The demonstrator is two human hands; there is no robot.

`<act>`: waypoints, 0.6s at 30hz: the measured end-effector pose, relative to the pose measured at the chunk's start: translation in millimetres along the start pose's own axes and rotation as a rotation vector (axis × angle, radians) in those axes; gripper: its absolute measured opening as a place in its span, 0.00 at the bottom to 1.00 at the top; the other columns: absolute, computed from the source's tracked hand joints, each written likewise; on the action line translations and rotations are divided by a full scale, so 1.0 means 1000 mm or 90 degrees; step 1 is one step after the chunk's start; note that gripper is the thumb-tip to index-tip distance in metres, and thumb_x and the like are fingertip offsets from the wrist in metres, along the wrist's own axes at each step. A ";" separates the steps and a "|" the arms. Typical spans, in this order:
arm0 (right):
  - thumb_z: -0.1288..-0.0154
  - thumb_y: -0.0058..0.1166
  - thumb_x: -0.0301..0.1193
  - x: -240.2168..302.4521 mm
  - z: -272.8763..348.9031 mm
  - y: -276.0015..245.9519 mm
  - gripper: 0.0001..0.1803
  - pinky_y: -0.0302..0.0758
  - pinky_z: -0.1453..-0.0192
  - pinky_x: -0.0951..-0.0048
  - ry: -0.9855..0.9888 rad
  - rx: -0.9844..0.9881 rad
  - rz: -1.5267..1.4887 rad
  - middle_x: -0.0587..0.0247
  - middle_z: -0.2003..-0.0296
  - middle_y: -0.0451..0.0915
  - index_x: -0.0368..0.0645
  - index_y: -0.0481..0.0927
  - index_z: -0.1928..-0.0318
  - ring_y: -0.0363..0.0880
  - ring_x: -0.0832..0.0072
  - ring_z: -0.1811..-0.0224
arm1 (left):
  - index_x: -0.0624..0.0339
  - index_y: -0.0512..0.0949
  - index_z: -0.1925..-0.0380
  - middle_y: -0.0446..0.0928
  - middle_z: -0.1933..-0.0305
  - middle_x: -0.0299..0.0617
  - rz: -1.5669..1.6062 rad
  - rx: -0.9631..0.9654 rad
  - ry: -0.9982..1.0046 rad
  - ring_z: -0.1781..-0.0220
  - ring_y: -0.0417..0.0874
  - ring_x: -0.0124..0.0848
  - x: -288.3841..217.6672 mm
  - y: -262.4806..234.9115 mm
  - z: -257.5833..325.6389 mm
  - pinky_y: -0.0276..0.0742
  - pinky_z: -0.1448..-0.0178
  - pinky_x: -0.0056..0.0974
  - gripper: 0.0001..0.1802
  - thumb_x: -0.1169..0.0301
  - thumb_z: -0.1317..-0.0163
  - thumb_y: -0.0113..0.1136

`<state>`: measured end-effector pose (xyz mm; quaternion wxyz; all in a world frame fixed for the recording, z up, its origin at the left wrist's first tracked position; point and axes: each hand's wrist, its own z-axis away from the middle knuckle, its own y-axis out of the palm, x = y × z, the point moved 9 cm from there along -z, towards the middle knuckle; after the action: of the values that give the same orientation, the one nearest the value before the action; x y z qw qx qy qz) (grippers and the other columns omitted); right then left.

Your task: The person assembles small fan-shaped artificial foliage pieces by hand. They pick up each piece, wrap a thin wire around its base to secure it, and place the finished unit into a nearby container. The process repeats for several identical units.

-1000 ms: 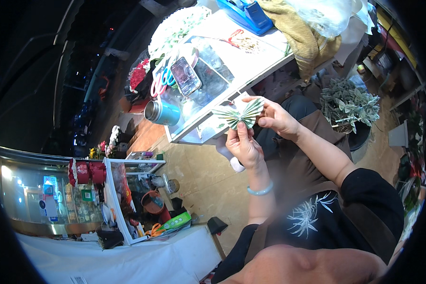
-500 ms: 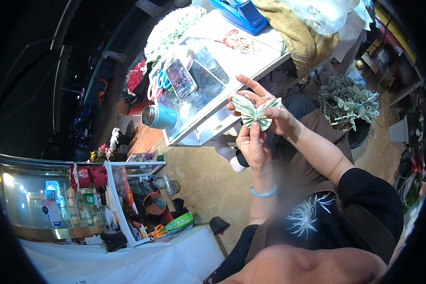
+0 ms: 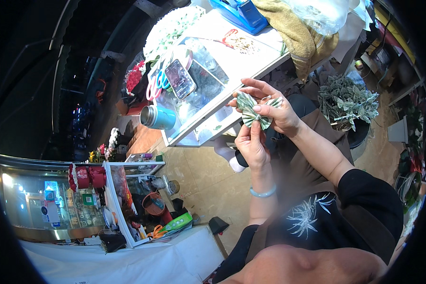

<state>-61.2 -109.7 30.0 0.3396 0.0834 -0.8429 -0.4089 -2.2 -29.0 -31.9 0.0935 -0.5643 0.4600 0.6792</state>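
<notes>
A pleated pale-green and white paper butterfly [image 3: 255,113] is held up before my body, near the white table's corner. My left hand [image 3: 253,144], with a jade-coloured bangle at the wrist, pinches its lower end between thumb and fingers. My right hand [image 3: 279,113] grips the butterfly from above and the right, its thumb pressed over the folds near the middle. The fingers of this hand pass behind the paper and are partly hidden. To the right, a dark tub [image 3: 357,135] is heaped with similar green-white folded pieces [image 3: 348,97].
On the white table [image 3: 265,64] are a phone [image 3: 180,79], a blue metal cup [image 3: 158,117], scissors [image 3: 155,87], a blue tape dispenser [image 3: 241,16] and a mustard cloth [image 3: 293,28]. A glass case [image 3: 52,199] and a shelf [image 3: 120,203] stand at the left.
My right thumb has moved left and up, from the butterfly's right wing onto its middle. The wings look more folded in and tilted. My left hand keeps its pinch.
</notes>
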 end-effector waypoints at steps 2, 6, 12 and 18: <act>0.41 0.46 0.20 0.001 0.000 0.001 0.30 0.67 0.38 0.67 -0.013 0.016 0.016 0.51 0.47 0.70 0.35 0.57 0.37 0.71 0.65 0.43 | 0.65 0.77 0.67 0.70 0.79 0.26 -0.008 0.007 0.003 0.83 0.59 0.13 -0.001 0.001 0.000 0.48 0.80 0.21 0.08 0.70 0.40 0.59; 0.41 0.45 0.20 0.003 0.002 0.002 0.29 0.67 0.38 0.67 -0.026 0.043 0.062 0.52 0.47 0.71 0.34 0.59 0.38 0.71 0.65 0.43 | 0.65 0.77 0.68 0.69 0.80 0.25 0.001 0.023 0.005 0.83 0.59 0.13 -0.001 0.002 0.001 0.48 0.80 0.21 0.08 0.70 0.40 0.59; 0.41 0.48 0.22 0.002 0.002 0.000 0.30 0.68 0.39 0.69 -0.021 0.026 0.071 0.52 0.48 0.71 0.35 0.58 0.37 0.71 0.67 0.44 | 0.64 0.77 0.69 0.70 0.80 0.26 0.004 0.005 0.006 0.83 0.59 0.13 0.000 0.000 0.003 0.49 0.80 0.21 0.08 0.70 0.40 0.58; 0.43 0.54 0.25 -0.009 0.003 -0.012 0.33 0.69 0.42 0.73 0.027 -0.013 0.079 0.56 0.46 0.68 0.37 0.58 0.37 0.70 0.75 0.47 | 0.65 0.76 0.69 0.73 0.76 0.32 -0.005 -0.055 0.083 0.82 0.62 0.15 -0.014 -0.018 -0.002 0.55 0.79 0.20 0.07 0.72 0.38 0.55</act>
<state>-57.9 -112.5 15.3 0.3827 0.0357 -0.8350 -0.3937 15.6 -14.8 -29.7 0.0417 -0.6126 0.4328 0.6601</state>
